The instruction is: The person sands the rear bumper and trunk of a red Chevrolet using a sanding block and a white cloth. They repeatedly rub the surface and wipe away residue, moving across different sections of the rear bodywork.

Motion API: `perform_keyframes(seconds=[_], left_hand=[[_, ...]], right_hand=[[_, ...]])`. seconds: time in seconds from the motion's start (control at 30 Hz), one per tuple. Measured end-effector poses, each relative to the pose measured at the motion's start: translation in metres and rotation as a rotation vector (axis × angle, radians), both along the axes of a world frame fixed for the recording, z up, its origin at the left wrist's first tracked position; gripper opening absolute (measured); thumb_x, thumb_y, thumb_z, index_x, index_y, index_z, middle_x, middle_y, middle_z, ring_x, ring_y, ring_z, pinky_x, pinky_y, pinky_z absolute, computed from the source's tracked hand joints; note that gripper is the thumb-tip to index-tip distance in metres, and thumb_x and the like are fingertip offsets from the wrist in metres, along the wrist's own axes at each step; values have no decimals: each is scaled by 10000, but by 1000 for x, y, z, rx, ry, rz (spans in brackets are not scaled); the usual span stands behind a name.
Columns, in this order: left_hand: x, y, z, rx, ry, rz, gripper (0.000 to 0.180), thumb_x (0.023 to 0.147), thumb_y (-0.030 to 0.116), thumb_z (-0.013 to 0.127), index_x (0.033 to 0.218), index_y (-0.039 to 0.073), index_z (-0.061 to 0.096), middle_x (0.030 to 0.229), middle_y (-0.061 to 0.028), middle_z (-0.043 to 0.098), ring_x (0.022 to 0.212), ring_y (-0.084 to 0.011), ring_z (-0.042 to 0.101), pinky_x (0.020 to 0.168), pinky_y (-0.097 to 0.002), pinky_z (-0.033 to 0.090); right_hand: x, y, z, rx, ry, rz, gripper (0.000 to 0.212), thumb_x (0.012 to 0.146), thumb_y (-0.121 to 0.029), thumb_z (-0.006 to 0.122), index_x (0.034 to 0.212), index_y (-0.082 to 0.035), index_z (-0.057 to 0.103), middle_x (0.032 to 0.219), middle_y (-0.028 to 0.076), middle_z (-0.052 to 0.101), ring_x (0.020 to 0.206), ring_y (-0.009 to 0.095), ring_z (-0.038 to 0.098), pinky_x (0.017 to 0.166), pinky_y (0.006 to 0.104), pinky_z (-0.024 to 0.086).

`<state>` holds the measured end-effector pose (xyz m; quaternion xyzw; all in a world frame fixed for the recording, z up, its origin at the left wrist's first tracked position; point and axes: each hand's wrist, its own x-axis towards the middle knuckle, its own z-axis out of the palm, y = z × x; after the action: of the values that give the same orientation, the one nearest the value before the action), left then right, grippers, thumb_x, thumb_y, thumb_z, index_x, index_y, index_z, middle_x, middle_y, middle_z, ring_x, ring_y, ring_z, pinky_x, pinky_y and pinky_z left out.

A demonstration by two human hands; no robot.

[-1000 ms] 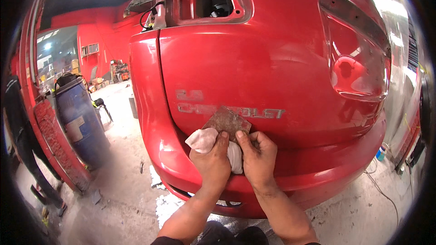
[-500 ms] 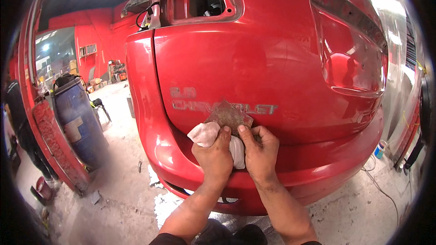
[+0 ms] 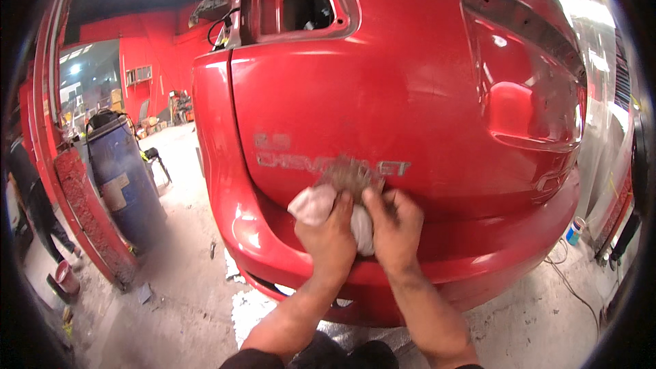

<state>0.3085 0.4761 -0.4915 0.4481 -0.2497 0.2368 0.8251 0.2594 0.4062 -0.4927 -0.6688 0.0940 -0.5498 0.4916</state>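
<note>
My left hand (image 3: 330,236) is closed round a bunched white cloth (image 3: 312,206), its thumb pressed on a flat, thin grey-brown plate (image 3: 350,179) with a worn, dirty face. My right hand (image 3: 396,227) pinches the plate's right side with thumb and fingers. Motion blurs the plate, and whether it is metal or stiff board I cannot tell. The plate's upper edge lies against the red tailgate (image 3: 328,102), over the middle of a row of greyish letter marks (image 3: 391,168). More of the cloth hangs between my hands.
Below my hands the red bumper (image 3: 478,249) juts out. A blue drum (image 3: 126,178) and a red post (image 3: 85,222) stand left, with a person's dark-clothed legs behind. A small can (image 3: 575,230) and a cable (image 3: 574,290) lie right, by hanging plastic sheeting (image 3: 598,96).
Both hands have shifted slightly right and down relative to the letter marks, still gripping the plate and cloth. The plate is now blurred by motion. The view has shifted a little.
</note>
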Motion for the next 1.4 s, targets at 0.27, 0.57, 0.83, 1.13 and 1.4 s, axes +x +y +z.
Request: perform_keyframes(seconds=[0.27, 0.57, 0.83, 1.13, 1.4], left_hand=[[-5, 9, 0, -18, 129, -137, 139, 828, 3, 684, 728, 37, 595, 695, 22, 575, 624, -94, 533, 570, -280, 422], [-7, 9, 5, 1, 120, -115, 147, 834, 8, 684, 719, 27, 594, 689, 16, 584, 613, -80, 531, 547, -275, 414], [-8, 1, 9, 63, -21, -74, 172, 842, 10, 690, 707, 33, 587, 685, 25, 569, 611, -74, 516, 544, -268, 402], [-16, -9, 9, 16, 103, -185, 168, 840, 10, 690, 722, 37, 573, 691, 23, 564, 621, -80, 518, 560, -271, 412], [-16, -15, 9, 20, 122, -219, 144, 838, 19, 691, 734, 26, 591, 702, 6, 579, 631, -89, 528, 573, -279, 424]], right_hand=[[5, -3, -11, 89, -77, 158, 301, 904, -246, 710, 762, 9, 640, 651, 46, 638, 611, 85, 541, 572, 292, 459], [5, 1, -10, 76, -74, 142, 266, 920, -185, 704, 741, -8, 618, 649, -35, 580, 603, 22, 455, 522, 221, 387], [-2, -7, -2, 80, -82, 100, 276, 917, -215, 698, 768, 5, 625, 688, 10, 628, 629, 66, 516, 578, 268, 443], [-12, -11, 2, 140, -93, 124, 288, 910, -221, 712, 754, 3, 621, 687, 0, 621, 638, 52, 513, 575, 253, 436], [-16, -23, 6, 165, -84, 175, 298, 913, -229, 705, 742, 1, 624, 664, -3, 615, 624, 51, 504, 557, 253, 425]])
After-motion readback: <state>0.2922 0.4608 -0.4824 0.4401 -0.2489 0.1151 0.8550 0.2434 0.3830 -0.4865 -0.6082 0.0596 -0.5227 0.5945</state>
